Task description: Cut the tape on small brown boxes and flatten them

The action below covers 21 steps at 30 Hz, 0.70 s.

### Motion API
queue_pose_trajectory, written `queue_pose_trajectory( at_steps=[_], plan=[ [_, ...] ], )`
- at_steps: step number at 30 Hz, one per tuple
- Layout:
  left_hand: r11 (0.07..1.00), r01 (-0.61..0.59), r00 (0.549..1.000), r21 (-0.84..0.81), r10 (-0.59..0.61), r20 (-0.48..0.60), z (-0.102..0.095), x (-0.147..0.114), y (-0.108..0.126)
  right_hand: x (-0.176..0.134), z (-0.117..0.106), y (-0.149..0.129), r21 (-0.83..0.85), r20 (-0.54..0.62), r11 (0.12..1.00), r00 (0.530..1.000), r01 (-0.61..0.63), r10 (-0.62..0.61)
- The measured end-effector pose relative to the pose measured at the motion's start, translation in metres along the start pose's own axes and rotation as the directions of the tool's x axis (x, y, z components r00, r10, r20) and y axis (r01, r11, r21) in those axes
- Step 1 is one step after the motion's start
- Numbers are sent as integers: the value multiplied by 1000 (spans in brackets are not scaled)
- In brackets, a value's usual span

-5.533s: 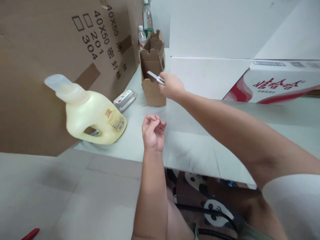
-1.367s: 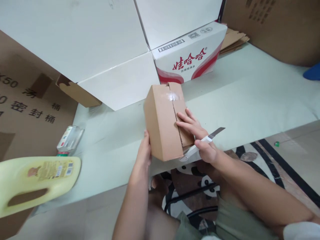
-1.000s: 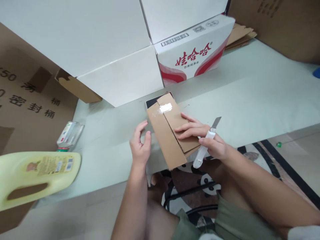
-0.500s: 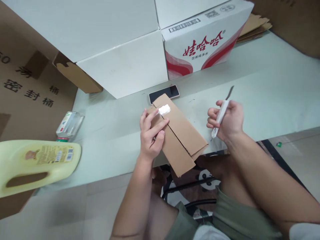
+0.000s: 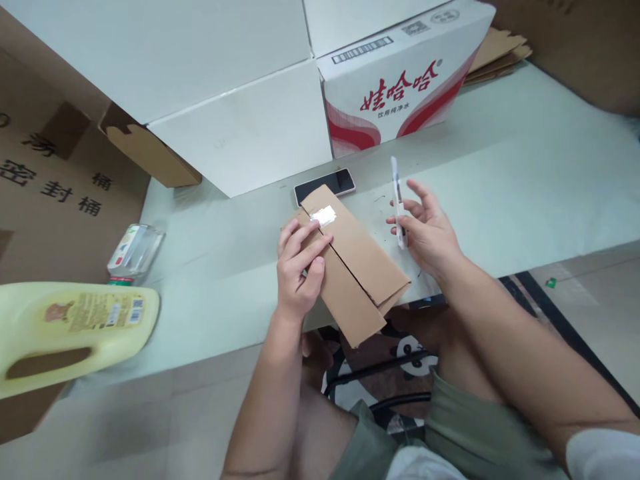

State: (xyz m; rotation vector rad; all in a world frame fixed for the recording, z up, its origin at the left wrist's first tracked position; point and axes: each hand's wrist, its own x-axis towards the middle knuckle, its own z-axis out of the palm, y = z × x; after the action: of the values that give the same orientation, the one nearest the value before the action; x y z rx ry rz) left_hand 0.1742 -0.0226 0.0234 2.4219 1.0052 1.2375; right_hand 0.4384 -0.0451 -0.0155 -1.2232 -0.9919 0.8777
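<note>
A flat brown cardboard box (image 5: pixel 365 263) lies slanted on the table, its near end over the front edge. A seam runs along its top, with a small white sticker (image 5: pixel 324 215) near the far end. My left hand (image 5: pixel 301 270) rests on the box's left part, fingers stretched across the top near the sticker. To the right of the box, my right hand (image 5: pixel 425 230) holds a white utility knife (image 5: pixel 401 223) upright, raised above the table. The knife's tip is blurred and points away from me. It is apart from the box.
A phone (image 5: pixel 325 185) lies behind the box. White cartons (image 5: pixel 245 133) and a red-and-white carton (image 5: pixel 390 107) line the back. A clear bottle (image 5: pixel 137 250) and a yellow jug (image 5: pixel 115 340) lie at left. Folded cardboard (image 5: pixel 500 57) is at back right.
My right hand has moved left, closer to the box, and its grip on the knife has turned and loosened. The left hand stays on the box. The view has shifted slightly.
</note>
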Motion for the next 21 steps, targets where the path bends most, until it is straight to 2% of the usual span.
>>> queue_pose_trajectory(
  at_steps=[6,8,11,13,15,19,21],
  plan=[
    [999,-14,1000,-38,15,9,0,1,-1,-7,12,-24,168,-53,976,988,-137,147],
    [1000,-6,999,-23,7,34,-1,2,-1,-12,17,-32,146,-31,978,987,-151,157],
    [1000,-3,999,-9,4,53,-2,3,1,-19,23,-41,3,14,991,991,-131,131],
    [1000,-13,999,-10,14,47,-2,4,3,-23,23,-49,-65,5,997,999,-48,48],
    [999,-33,999,-22,34,33,-1,5,5,-29,20,-66,-40,20,994,995,98,-97],
    [990,-27,1000,-137,26,-4,5,4,9,-53,12,-113,115,214,943,919,313,-332],
    [981,19,999,-191,-25,-24,9,3,12,-67,14,-130,14,191,923,905,384,-379]
  ],
)
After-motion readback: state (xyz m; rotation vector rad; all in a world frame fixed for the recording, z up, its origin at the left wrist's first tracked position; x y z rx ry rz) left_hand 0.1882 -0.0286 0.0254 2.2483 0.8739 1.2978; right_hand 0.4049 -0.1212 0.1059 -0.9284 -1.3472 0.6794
